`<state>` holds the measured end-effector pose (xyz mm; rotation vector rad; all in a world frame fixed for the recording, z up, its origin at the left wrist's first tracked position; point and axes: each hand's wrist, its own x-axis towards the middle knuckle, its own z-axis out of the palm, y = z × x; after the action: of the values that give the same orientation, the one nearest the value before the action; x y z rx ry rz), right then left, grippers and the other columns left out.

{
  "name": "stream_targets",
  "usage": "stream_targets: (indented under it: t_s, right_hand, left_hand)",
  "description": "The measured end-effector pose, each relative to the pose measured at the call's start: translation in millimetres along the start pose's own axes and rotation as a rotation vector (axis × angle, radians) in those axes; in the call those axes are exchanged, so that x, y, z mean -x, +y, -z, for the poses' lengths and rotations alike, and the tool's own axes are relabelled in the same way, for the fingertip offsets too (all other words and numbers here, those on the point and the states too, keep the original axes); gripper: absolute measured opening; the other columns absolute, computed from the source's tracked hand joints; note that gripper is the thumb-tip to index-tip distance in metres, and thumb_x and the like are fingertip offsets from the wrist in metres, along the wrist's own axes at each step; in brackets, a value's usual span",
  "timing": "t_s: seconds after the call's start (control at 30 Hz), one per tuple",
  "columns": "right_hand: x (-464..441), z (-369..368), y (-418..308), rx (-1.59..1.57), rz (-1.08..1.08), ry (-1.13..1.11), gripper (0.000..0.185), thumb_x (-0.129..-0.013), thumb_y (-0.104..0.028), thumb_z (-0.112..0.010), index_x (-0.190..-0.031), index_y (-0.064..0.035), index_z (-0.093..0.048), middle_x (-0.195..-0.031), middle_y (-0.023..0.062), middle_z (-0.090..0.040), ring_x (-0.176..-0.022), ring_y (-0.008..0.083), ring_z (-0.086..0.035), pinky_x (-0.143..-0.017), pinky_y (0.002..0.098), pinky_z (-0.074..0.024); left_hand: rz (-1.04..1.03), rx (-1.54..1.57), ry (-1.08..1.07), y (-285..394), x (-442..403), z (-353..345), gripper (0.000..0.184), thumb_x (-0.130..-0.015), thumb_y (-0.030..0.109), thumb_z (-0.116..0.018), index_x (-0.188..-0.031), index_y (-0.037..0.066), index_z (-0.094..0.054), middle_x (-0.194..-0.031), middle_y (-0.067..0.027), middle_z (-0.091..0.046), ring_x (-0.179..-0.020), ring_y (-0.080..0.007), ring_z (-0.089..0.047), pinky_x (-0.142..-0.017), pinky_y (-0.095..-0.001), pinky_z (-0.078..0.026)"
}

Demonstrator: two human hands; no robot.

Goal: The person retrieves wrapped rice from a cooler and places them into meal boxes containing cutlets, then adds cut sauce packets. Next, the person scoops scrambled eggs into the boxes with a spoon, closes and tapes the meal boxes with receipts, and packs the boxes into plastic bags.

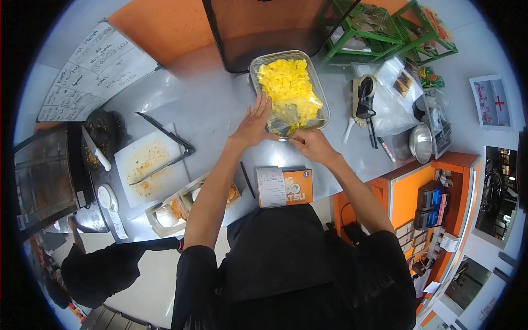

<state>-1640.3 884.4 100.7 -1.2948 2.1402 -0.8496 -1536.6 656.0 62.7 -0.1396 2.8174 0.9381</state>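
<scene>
A clear rectangular container full of yellow pieces stands on the metal counter, with clear film or a lid over its near part. My left hand lies against its near left corner, fingers stretched out and pointing away from me. At the near edge, my right hand has its fingers closed in a pinch at the container's rim. What they pinch is too small to make out. An orange box with a paper slip on it sits between my arms and my body.
On the left are a cutting board with black tongs, a knife on a dark bowl, and a food tray. Green racks, plastic bags and a metal bowl stand right. A person is at lower left.
</scene>
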Motion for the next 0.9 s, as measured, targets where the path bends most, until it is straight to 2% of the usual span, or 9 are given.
stream_targets:
  t_s: [0.1,0.2,0.37,0.47,0.57,0.6,0.7,0.8,0.9]
  right_hand:
    - [-7,-13,14,-0.301,-0.095,0.126,0.018,-0.093,-0.015,-0.073,-0.085,0.0004,-0.070,-0.066,0.0072,-0.066,-0.059,0.0162,-0.059,-0.057,0.0333,-0.0451]
    - [-9,-13,14,-0.619,-0.365,0.223,0.018,-0.094,-0.016,-0.074,-0.084,-0.0009,-0.071,-0.067,0.0003,-0.061,-0.058,0.0088,-0.052,-0.054,0.0281,-0.0393]
    - [1,-25,12,-0.946,-0.598,0.324,0.018,-0.095,-0.020,-0.073,-0.085,-0.0051,-0.073,-0.064,-0.0039,-0.054,-0.054,0.0044,-0.042,-0.050,0.0233,-0.0304]
    - [4,-35,-2,-1.109,-0.702,0.346,0.019,-0.097,-0.022,-0.071,-0.087,-0.0061,-0.072,-0.064,-0.0051,-0.053,-0.055,0.0037,-0.041,-0.049,0.0224,-0.0289]
    - [3,-39,2,-1.239,-0.722,0.339,0.019,-0.098,-0.023,-0.069,-0.090,-0.0058,-0.072,-0.065,-0.0049,-0.053,-0.055,0.0038,-0.041,-0.048,0.0225,-0.0279]
    - [3,-39,4,-1.279,-0.721,0.336,0.019,-0.098,-0.023,-0.069,-0.092,-0.0056,-0.072,-0.065,-0.0048,-0.053,-0.055,0.0039,-0.041,-0.048,0.0227,-0.0276]
    - [5,-36,11,-1.302,-0.718,0.326,0.020,-0.099,-0.024,-0.068,-0.093,-0.0053,-0.073,-0.067,-0.0038,-0.055,-0.057,0.0045,-0.043,-0.048,0.0237,-0.0286]
    - [9,-35,21,-1.000,-0.595,0.500,0.023,-0.100,-0.025,-0.067,-0.095,-0.0028,-0.073,-0.068,-0.0027,-0.057,-0.059,0.0059,-0.048,-0.050,0.0254,-0.0350]
    - [9,-11,25,-0.521,-0.509,0.552,0.015,-0.094,-0.016,-0.068,-0.098,-0.0017,-0.071,-0.071,0.0017,-0.063,-0.061,0.0118,-0.058,-0.054,0.0287,-0.0467]
  left_hand:
    - [0.000,-0.026,-0.015,0,0,1,0.129,-0.073,0.049,-0.086,-0.162,0.000,-0.006,-0.169,-0.0259,0.003,-0.158,-0.0360,0.004,-0.125,-0.0603,-0.013]
    - [-0.007,-0.014,-0.014,0,-1,1,0.127,-0.074,0.048,-0.085,-0.163,0.001,-0.007,-0.169,-0.0263,0.004,-0.158,-0.0361,0.005,-0.125,-0.0598,-0.013]
    - [-0.078,0.211,0.023,-9,1,3,0.119,-0.083,0.048,-0.081,-0.163,0.002,-0.006,-0.169,-0.0270,0.002,-0.158,-0.0347,0.009,-0.125,-0.0568,-0.012]
    - [-0.047,0.323,-0.040,-16,0,10,0.094,-0.099,0.043,-0.064,-0.163,0.001,-0.009,-0.170,-0.0255,-0.003,-0.158,-0.0338,0.008,-0.125,-0.0556,-0.012]
    - [-0.045,0.438,-0.014,-25,-5,8,0.067,-0.109,0.034,-0.045,-0.162,0.003,-0.020,-0.170,-0.0214,-0.008,-0.158,-0.0340,0.005,-0.125,-0.0563,-0.013]
    - [-0.036,0.403,0.001,-27,-6,4,0.062,-0.109,0.031,-0.044,-0.162,0.005,-0.023,-0.170,-0.0204,-0.009,-0.158,-0.0344,0.003,-0.125,-0.0577,-0.014]
    - [-0.004,0.238,0.037,-18,-2,2,0.054,-0.110,0.027,-0.041,-0.160,0.010,-0.032,-0.170,-0.0178,-0.013,-0.158,-0.0355,-0.003,-0.123,-0.0620,-0.017]
    - [0.023,0.039,0.079,-1,1,1,0.051,-0.109,0.028,-0.043,-0.159,0.016,-0.037,-0.170,-0.0167,-0.016,-0.158,-0.0361,-0.008,-0.121,-0.0661,-0.019]
    - [0.018,-0.003,0.145,0,2,-8,0.051,-0.108,0.028,-0.044,-0.158,0.018,-0.038,-0.170,-0.0158,-0.017,-0.158,-0.0361,-0.010,-0.120,-0.0677,-0.021]
